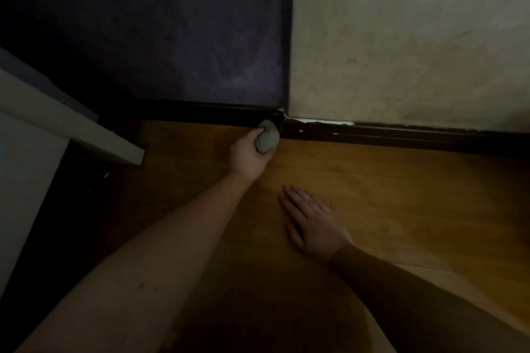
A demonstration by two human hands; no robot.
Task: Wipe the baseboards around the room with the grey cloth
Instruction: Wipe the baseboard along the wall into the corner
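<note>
Both forearms enter from the bottom edge, elbows cut off. Right hand (314, 222) lies flat on the orange-brown wooden plank floor (401, 195), fingers straight and spread, holding nothing. Floor beside it and out to the right is bare. Left hand (249, 153) is farther in, fingers curled tight around the bunched grey cloth (267, 137); its fingertips are hidden behind the wad. Cloth sits against the dark brown baseboard (401, 135) right at the inside corner. White chips and peeled paint show along the baseboard top just right of the corner. White furniture slab (71, 129) juts in at left, cut off by the frame; the gap under it is too dark to read. Beyond: dark purple wall (172, 37) left, cream plaster wall (401, 37) right.
</note>
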